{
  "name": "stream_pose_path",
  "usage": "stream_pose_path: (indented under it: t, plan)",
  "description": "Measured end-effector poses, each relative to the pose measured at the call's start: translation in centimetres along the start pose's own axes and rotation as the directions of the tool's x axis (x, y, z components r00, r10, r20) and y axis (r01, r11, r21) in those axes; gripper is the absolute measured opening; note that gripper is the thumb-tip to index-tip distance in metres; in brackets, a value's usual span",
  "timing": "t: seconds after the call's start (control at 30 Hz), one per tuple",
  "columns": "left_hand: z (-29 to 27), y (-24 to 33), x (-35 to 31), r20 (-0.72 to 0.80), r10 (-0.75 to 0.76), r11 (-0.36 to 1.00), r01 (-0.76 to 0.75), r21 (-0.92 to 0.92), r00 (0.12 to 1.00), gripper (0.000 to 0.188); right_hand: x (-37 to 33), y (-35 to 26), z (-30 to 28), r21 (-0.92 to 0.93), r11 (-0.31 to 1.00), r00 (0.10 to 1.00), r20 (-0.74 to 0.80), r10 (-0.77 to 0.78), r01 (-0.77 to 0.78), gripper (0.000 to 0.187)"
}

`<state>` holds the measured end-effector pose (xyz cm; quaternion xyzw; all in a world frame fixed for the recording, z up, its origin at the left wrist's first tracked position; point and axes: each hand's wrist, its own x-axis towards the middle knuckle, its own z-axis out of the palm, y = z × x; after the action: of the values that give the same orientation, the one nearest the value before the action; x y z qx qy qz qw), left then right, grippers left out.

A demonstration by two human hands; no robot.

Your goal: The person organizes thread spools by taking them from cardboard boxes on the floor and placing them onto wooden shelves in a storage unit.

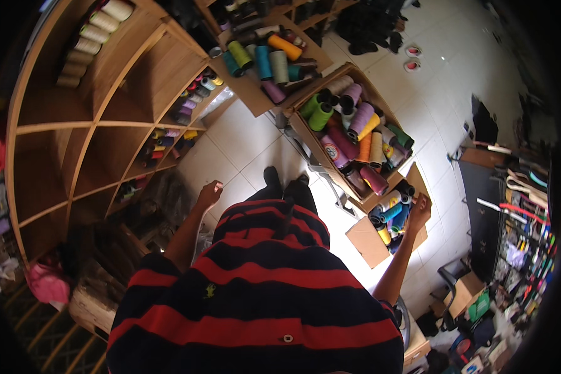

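Thread cones (391, 214) lie in the small carton (366, 242); by its right edge the right hand (420, 213) bends, its hold unclear. Left hand (210, 194) hangs half-curled. Probably light, slippery; best grasped mid-body.

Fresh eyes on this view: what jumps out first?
Probably the red-and-navy striped shirt filling the lower middle. Right of centre, a cardboard box heaped with thread cones stands out, with the right hand at a smaller open box below. Wooden shelving curves along the left.

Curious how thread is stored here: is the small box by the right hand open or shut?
Open: its flaps spread outward, and thread spools show inside.
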<state>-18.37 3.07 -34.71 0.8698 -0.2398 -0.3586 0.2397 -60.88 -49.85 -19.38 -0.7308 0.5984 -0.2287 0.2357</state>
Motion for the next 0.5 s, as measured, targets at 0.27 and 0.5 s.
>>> stream_pose_path:
  t: [0.27,0.5]
  plan:
    - [-1.7,12.5,8.1,-0.172,0.164,0.979,-0.182,-0.091,0.971,0.029,-3.4,-19.8,2.5,0.664,0.719,0.899,0.418,-0.13,-0.204,0.019]
    - [-3.6,23.2,10.4,-0.299,0.094,0.824,-0.243,-0.512,0.949,0.021,-4.3,-33.9,-0.7,0.948,0.087,0.708,0.288,-0.645,-0.306,0.02]
